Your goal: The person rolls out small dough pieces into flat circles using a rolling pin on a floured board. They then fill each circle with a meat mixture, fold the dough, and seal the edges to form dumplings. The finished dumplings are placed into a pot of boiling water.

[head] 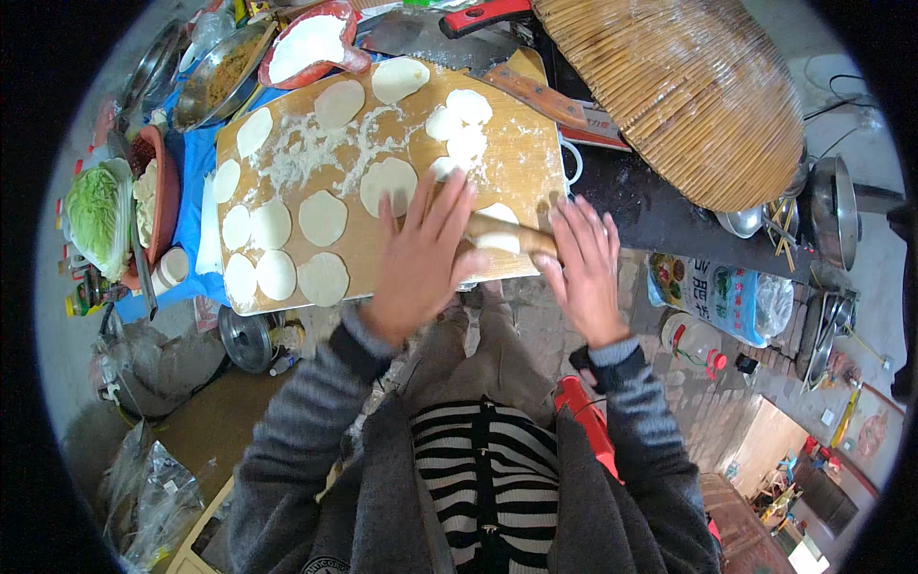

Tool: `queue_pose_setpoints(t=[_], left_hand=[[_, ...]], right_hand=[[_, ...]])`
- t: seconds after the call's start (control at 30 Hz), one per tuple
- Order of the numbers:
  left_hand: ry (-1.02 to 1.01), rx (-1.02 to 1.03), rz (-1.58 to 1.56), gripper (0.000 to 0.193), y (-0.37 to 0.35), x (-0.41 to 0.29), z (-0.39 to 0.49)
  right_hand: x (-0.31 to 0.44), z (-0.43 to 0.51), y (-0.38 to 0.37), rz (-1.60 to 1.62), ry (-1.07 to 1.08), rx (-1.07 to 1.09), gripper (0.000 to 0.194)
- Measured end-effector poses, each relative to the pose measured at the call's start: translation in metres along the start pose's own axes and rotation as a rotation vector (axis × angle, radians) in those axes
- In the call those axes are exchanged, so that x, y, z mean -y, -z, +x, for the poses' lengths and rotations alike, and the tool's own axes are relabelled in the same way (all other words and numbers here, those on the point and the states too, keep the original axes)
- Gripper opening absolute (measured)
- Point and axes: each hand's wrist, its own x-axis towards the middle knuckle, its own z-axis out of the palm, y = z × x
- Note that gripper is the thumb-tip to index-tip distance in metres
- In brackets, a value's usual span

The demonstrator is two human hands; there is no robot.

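Observation:
A wooden rolling pin (531,240) lies across a small dough round (498,213) near the front right of a floured wooden board (527,168). My left hand (422,262) rests over the pin's left part, its fingers spread and blurred. At the pin's right end is my right hand (584,269), palm down with the fingers stretched forward. Several floured dough pieces (467,107) sit just beyond my left fingertips. Flat dough wrappers, such as a front one (324,278) and a larger one (388,185), are spread over the left and back of the board.
Behind the board lie a cleaver (534,95) and a red dish of flour (308,49). A round slatted tray (688,93) leans in at right. Left are a metal bowl of filling (222,79), a reddish basin (166,194) and a cabbage (97,212).

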Motion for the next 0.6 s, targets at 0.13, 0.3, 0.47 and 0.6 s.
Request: queue_pose_setpoints(t=[0.13, 0.3, 0.47, 0.6], left_hand=[[-0.010, 0.000, -0.034, 0.079, -0.031, 0.019, -0.017], [0.028, 0.132, -0.119, 0.077, -0.050, 0.023, -0.108], [0.159, -0.111, -0.232, 0.065, -0.031, 0.035, -0.113], [0.091, -0.267, -0.407, 0.052, -0.008, 0.015, -0.073]], right_hand=[[-0.004, -0.001, -0.008, 0.010, 0.057, -0.040, 0.056], [0.017, -0.052, -0.018, 0.041, 0.064, -0.023, 0.048], [0.024, -0.059, -0.011, 0.178, 0.040, 0.075, 0.045], [0.021, -0.045, 0.010, 0.352, -0.140, -0.188, 0.033]])
